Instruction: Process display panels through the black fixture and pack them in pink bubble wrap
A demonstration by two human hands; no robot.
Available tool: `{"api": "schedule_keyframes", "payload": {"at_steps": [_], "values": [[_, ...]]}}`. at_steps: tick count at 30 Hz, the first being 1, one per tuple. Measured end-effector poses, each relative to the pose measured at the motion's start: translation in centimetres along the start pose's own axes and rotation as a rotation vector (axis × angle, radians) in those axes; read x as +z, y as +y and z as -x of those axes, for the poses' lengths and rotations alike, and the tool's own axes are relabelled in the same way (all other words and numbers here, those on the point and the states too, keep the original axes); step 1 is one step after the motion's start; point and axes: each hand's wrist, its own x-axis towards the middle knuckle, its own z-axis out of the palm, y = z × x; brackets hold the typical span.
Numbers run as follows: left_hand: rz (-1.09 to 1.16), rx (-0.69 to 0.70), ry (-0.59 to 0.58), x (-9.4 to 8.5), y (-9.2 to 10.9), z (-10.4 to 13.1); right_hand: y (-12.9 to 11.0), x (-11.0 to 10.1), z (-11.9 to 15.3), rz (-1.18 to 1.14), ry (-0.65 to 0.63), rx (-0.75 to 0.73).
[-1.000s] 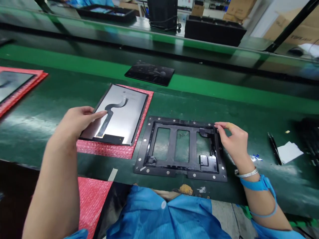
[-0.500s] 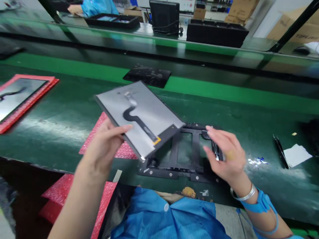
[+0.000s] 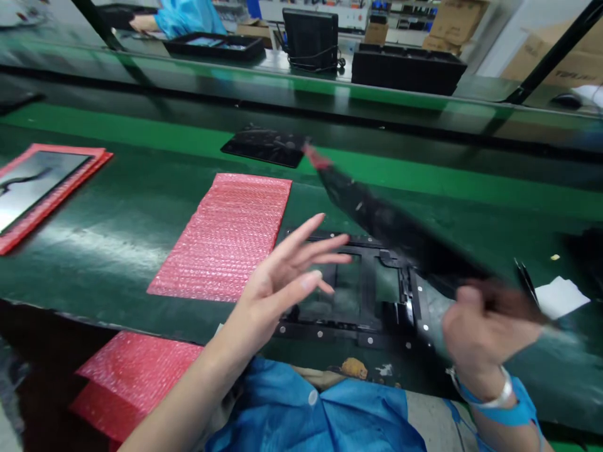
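My right hand (image 3: pixel 490 333) is closed around the near end of a display panel (image 3: pixel 400 226), which is raised and steeply tilted. The panel's dark side faces me, smeared by motion, with a red tab at its far corner. My left hand (image 3: pixel 287 276) holds nothing, its fingers spread above the left end of a black frame fixture (image 3: pixel 370 276). This fixture lies flat on the bench, with crossbars and small round silver spots along its edges. Left of it lies a pink bubble-wrap sheet (image 3: pixel 226 238).
Another panel (image 3: pixel 51 176) rests on red wrap at far left. A dark flat panel (image 3: pixel 264 144) lies at the back. Tweezers (image 3: pixel 524 276) and white paper (image 3: pixel 563 296) are at right. More pink wrap (image 3: pixel 136 370) hangs below the bench edge. Across the bench, a co-worker's blue sleeve (image 3: pixel 191 17) shows.
The display panel has passed from my left hand to my right and turned from its silver back to its dark side. My left hand has opened and moved right; the bubble wrap is uncovered.
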Motion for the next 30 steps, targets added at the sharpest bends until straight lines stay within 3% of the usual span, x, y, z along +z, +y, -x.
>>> {"api": "schedule_keyframes", "payload": {"at_steps": [2,4,6,8,12,16,24,30], "values": [[-0.058,0.054,0.13,-1.8,-0.4,-0.1,0.5,-0.1,-0.7,-0.156,0.217,0.247],[-0.122,0.052,0.231,-3.8,-1.4,-0.1,0.6,-0.1,-1.4,-0.361,0.369,0.617],[-0.21,0.027,0.276,-5.5,-3.0,0.2,0.2,-0.2,-1.8,-0.479,0.415,1.007],[-0.332,0.01,0.281,-6.8,-4.6,0.8,-0.5,-0.4,-1.9,-0.464,0.369,1.196],[-0.559,0.025,0.224,-8.0,-7.0,2.2,-2.0,-0.3,-1.4,-0.423,0.185,1.332],[-0.724,0.074,0.149,-8.2,-7.8,2.9,-2.7,0.0,-1.0,-0.398,0.025,1.409],[-0.911,0.15,0.037,-8.1,-8.5,2.8,-1.7,0.0,-0.7,-0.276,-0.047,1.394],[-0.954,0.163,0.026,-7.9,-8.6,2.8,-2.7,0.6,-1.3,-0.244,-0.028,1.428]]}}
